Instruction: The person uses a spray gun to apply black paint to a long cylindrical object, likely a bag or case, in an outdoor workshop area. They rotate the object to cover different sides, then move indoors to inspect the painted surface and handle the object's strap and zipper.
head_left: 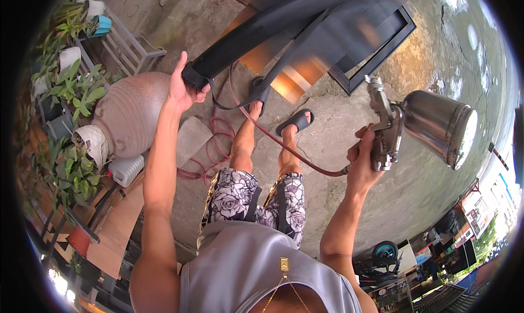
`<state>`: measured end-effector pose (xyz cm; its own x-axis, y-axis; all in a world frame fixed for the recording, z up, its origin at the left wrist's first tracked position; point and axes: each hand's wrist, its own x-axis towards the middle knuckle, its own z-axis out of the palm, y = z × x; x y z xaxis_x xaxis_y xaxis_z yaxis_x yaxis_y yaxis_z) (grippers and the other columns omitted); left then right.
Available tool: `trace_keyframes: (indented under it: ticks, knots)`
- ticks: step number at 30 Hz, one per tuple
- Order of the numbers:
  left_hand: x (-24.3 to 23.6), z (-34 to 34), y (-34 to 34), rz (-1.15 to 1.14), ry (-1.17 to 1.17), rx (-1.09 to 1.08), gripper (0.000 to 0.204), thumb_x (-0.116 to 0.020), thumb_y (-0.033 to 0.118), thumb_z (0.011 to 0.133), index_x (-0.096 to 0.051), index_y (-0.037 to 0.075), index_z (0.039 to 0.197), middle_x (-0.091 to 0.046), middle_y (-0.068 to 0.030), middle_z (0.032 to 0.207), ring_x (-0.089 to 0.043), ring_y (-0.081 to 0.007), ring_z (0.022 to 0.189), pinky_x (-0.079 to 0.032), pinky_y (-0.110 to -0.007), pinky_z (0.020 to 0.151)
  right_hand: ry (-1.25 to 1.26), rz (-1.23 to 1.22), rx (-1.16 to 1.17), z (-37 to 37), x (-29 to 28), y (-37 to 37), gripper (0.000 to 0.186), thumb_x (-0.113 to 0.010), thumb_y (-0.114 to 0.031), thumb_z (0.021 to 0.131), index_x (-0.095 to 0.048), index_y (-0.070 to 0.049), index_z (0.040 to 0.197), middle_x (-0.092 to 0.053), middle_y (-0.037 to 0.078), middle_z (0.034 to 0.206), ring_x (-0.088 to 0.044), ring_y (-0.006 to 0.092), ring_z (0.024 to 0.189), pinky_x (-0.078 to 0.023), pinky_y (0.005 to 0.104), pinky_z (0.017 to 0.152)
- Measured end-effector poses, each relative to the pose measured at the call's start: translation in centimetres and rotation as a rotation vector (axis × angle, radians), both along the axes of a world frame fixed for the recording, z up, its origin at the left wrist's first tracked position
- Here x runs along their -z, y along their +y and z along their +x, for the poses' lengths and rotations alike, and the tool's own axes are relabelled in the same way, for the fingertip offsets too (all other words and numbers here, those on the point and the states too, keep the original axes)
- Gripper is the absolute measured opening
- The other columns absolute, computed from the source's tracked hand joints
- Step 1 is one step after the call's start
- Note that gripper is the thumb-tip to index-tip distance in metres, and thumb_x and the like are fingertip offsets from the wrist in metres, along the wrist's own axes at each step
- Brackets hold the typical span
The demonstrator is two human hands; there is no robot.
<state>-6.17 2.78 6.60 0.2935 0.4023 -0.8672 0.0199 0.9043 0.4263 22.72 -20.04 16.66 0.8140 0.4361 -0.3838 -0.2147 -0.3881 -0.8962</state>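
My left hand [184, 89] grips the near end of a long black tube-like bar [256, 33], thumb stretched up beside it. The bar runs away to the upper right, and a thin black strap [284, 59] loops down from its held end. My right hand [363, 163] is wrapped round the handle of a metal spray gun [386, 130], apart from the bar. A silver paint cup [436, 124] sticks out from the gun's right side. From the gun's handle a red air hose [305, 163] droops between my legs to loose coils on the ground.
Beyond the bar are an orange-brown wooden panel [295, 81], partly blurred, and a black rectangular frame [406, 26] on the concrete. To the left stand a big clay jar [134, 108], a white plastic jug [126, 170], potted plants [82, 89] and a slatted metal rack [123, 48].
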Motion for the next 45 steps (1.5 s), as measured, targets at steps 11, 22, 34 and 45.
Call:
trace_keyframes:
  ticks: [11,22,34,45]
  knots:
    - [0.4,-0.3,0.4,0.003,0.008,-0.015,0.078,-0.038,0.079,0.076,-0.064,0.007,0.089,-0.061,-0.0065,0.073,-0.056,-0.0128,0.048,-0.031,-0.024,0.036,-0.137,0.065,-0.723,-7.5,-0.5,-1.6,0.019,-0.071,-0.005,0.077,-0.055,-0.001,0.086,-0.060,0.004,0.068,-0.054,0.0084,0.059,-0.045,0.0238,0.056]
    - [-0.3,0.5,0.1,0.026,0.039,-0.038,0.077,-0.037,0.080,0.076,-0.061,0.008,0.089,-0.053,-0.0055,0.058,-0.049,-0.0149,0.043,-0.031,-0.026,0.036,0.009,-0.025,0.026,0.0,-0.6,-1.9,0.014,-0.062,-0.012,0.088,-0.058,-0.004,0.099,-0.057,0.001,0.071,-0.043,0.0023,0.050,-0.031,0.0179,0.042]
    - [1.3,-0.5,-0.3,0.127,0.061,-0.107,0.071,-0.043,0.074,0.080,-0.059,0.005,0.090,-0.057,-0.0075,0.064,-0.054,-0.0154,0.050,-0.035,-0.027,0.040,-0.038,0.040,-0.695,-7.8,-2.4,-2.7,0.021,-0.071,-0.004,0.076,-0.059,-0.002,0.093,-0.062,0.004,0.078,-0.057,0.0094,0.066,-0.046,0.0242,0.059]
    - [2.0,-1.0,-0.7,0.166,0.019,-0.122,0.068,-0.045,0.070,0.081,-0.058,0.004,0.091,-0.057,-0.0079,0.069,-0.054,-0.0160,0.055,-0.037,-0.026,0.042,0.037,-0.070,-0.059,-1.1,-1.2,-3.3,0.013,-0.060,-0.014,0.089,-0.059,-0.004,0.097,-0.057,0.002,0.073,-0.043,0.0041,0.049,-0.032,0.0194,0.042]
